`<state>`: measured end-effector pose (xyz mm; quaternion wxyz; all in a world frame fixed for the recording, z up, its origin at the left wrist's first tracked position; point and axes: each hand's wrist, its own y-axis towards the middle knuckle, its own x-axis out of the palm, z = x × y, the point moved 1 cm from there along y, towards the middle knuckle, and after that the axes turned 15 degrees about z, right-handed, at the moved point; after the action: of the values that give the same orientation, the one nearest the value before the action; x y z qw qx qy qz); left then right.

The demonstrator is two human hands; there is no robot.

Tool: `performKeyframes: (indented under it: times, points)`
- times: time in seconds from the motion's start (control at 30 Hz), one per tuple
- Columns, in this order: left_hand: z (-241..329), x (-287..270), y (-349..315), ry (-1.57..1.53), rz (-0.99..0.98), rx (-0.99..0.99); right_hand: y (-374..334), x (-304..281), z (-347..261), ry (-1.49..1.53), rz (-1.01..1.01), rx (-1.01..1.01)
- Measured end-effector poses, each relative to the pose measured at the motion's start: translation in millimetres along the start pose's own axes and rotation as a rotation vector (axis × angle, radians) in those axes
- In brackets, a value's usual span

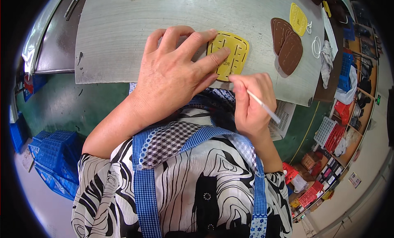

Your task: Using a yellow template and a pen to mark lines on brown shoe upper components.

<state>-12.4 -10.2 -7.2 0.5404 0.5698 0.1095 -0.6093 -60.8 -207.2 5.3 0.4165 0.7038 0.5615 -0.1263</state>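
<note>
A yellow stencil plate with rows of slots lies near the table's front edge. A dark rim shows along its left and lower sides; what lies beneath is mostly hidden. My left hand rests spread over its left part, fingertips pressing it down. In my right hand is a slim white pen, its tip at the plate's lower right slots. To the right sits a fanned stack of brown rounded pieces, several of them overlapping. Behind that stack is another yellow stencil plate.
The grey table has its front edge close to my body. Loose white cord and a crumpled grey cloth lie at the right. Blue crates stand on the floor at left; loaded shelves line the right.
</note>
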Motion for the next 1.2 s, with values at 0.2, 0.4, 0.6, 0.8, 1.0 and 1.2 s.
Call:
performKeyframes:
  times: [0.2, 0.4, 0.6, 0.8, 1.0, 1.2]
  points:
    - [0.3, -0.3, -1.6, 0.005, 0.01, 0.006, 10.2, -8.4, 2.3, 0.196, 0.003, 0.302]
    - [1.9, 0.9, -1.2, 0.005, 0.003, 0.018, 34.3, 10.4, 23.8, 0.018, 0.133, 0.041]
    - [-1.0, 1.2, 1.0, 0.021, -0.003, 0.022, 8.6, -1.5, 6.3, -0.036, 0.002, 0.019]
    - [-8.4, -5.5, 24.6, -0.056, 0.007, 0.103, 9.3, -11.0, 3.9, 0.172, -0.092, 0.161]
    - [-21.6, 9.0, 59.0, -0.296, -0.222, 0.048, 30.2, 20.2, 30.6, 0.081, 0.201, 0.072]
    - [-75.8, 7.4, 70.0, 0.036, 0.054, 0.127, 41.0, -28.5, 75.7, 0.218, 0.48, 0.415]
